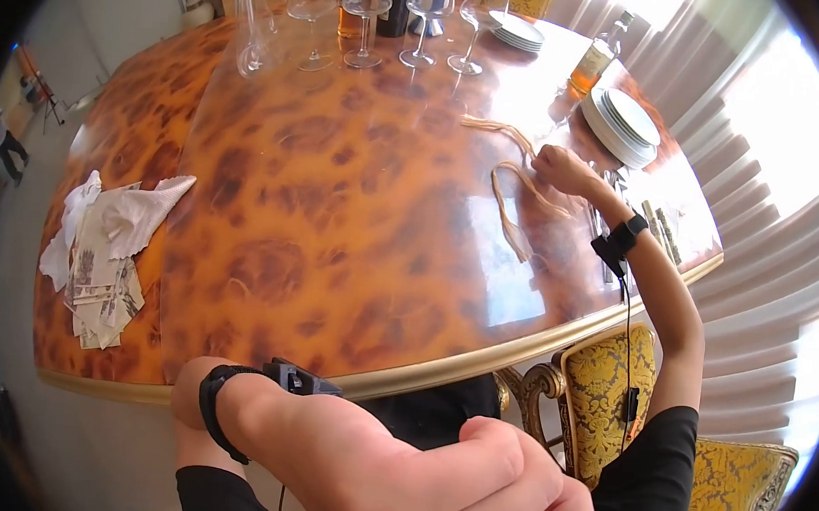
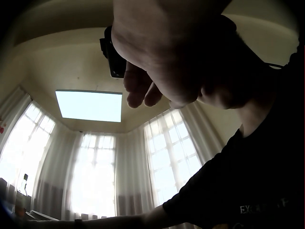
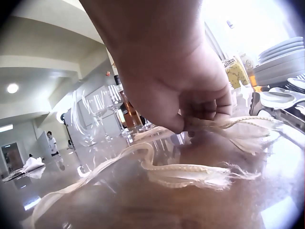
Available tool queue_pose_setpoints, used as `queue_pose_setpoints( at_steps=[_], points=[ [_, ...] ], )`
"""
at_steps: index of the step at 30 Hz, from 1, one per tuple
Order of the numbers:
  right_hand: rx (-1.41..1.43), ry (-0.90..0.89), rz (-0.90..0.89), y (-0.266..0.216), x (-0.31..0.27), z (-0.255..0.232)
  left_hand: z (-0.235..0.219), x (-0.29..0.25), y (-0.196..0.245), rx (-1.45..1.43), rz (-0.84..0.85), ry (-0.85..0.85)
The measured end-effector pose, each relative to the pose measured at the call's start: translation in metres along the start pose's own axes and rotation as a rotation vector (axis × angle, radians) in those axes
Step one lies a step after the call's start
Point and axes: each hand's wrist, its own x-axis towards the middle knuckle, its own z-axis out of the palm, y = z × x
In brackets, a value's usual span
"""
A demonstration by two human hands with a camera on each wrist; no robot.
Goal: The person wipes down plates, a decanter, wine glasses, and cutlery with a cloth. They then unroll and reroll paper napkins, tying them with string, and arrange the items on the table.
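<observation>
My right hand (image 1: 565, 170) rests low over the table and pinches a tan braided cord (image 3: 238, 122) between thumb and fingers. The cord's frayed, ribbon-like end spreads out past the fingers in the right wrist view. A second braided cord (image 1: 503, 215) lies bent in a loop on the glossy table, just nearer than that hand, with its own frayed end. My left hand (image 1: 451, 477) is raised close to the head camera, away from the table. Its fingers are loosely curled, and nothing shows in them. In the left wrist view the fingers (image 2: 137, 88) hang near the person's face.
White plates (image 1: 618, 128) are stacked right of my right hand, with cutlery (image 3: 281, 102) beside them. Stemmed glasses (image 1: 366, 6) and a glass decanter (image 1: 251, 55) line the far side. A bottle (image 1: 596, 60) stands behind the plates. Crumpled napkins (image 1: 111, 244) lie at left.
</observation>
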Motion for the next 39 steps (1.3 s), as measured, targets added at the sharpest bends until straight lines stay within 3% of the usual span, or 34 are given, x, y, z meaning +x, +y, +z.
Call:
queue_pose_setpoints(
  at_steps=[2, 4, 5, 7, 9, 11, 12, 13, 16, 18, 19, 20, 22, 24, 25, 27, 28, 30, 35, 37, 39],
  points=[
    [0.061, -0.038, 0.002, -0.009, -0.014, -0.002, 0.001, 0.001, -0.002, -0.029, -0.057, -0.01],
    [-0.009, -0.087, 0.064, -0.034, -0.024, -0.006, 0.001, -0.002, -0.014, -0.076, 0.181, -0.084],
    [-0.035, -0.132, 0.178, -0.054, -0.03, -0.016, 0.0, -0.001, -0.014, -0.089, 0.188, -0.088],
    [-0.15, -0.082, 0.102, -0.061, -0.036, -0.009, 0.001, 0.002, -0.012, -0.154, 0.176, -0.152],
    [-0.089, 0.029, 0.001, -0.056, -0.035, 0.005, 0.014, 0.004, -0.011, -0.099, 0.272, -0.082],
    [-0.122, -0.006, -0.018, -0.049, -0.033, 0.011, -0.006, 0.017, -0.012, -0.072, 0.209, -0.467],
    [-0.122, 0.028, -0.02, -0.051, -0.04, 0.01, -0.013, 0.01, -0.02, -0.062, 0.218, -0.529],
    [-0.051, 0.127, -0.071, -0.036, -0.037, 0.026, -0.013, 0.013, -0.023, -0.081, 0.146, -0.607],
    [-0.037, 0.127, -0.046, -0.039, -0.065, -0.002, -0.001, 0.008, -0.062, -0.018, 0.038, -0.708],
    [0.852, 0.025, -0.095, -0.03, -0.083, -0.022, 0.002, -0.01, -0.091, -0.048, -0.176, -0.705],
    [1.019, 0.012, -0.075, -0.019, -0.089, -0.031, -0.001, -0.015, -0.098, -0.011, -0.33, -0.705],
    [1.014, 0.108, -0.031, -0.013, -0.099, -0.047, -0.007, -0.022, -0.104, 0.029, -0.485, -0.704],
    [0.945, 0.216, 0.073, 0.004, -0.124, -0.099, -0.027, -0.036, -0.12, 0.073, -0.721, -0.686],
    [0.818, 0.269, 0.2, 0.038, -0.145, -0.146, -0.049, -0.059, -0.135, -0.103, -1.078, -0.425],
    [0.758, 0.31, 0.261, 0.049, -0.151, -0.161, -0.057, -0.066, -0.141, -0.107, -1.08, -0.424],
    [0.808, 0.294, 0.227, 0.07, -0.164, -0.195, -0.069, -0.076, -0.149, -0.201, -1.031, -0.222],
    [0.82, 0.343, 0.265, 0.07, -0.17, -0.21, -0.072, -0.081, -0.153, -0.203, -1.031, -0.216],
    [0.818, 0.405, 0.265, 0.086, -0.177, -0.233, -0.077, -0.093, -0.16, -0.268, -0.991, 0.055],
    [0.774, 0.516, 0.283, 0.101, -0.19, -0.268, -0.094, -0.117, -0.162, -0.226, -1.1, 0.066],
    [0.874, 0.69, 0.272, 0.108, -0.194, -0.278, -0.104, -0.121, -0.16, -0.34, -1.234, 0.025],
    [0.829, 0.718, 0.286, 0.125, -0.192, -0.283, -0.107, -0.124, -0.158, -0.381, -1.226, 0.045]
  ],
)
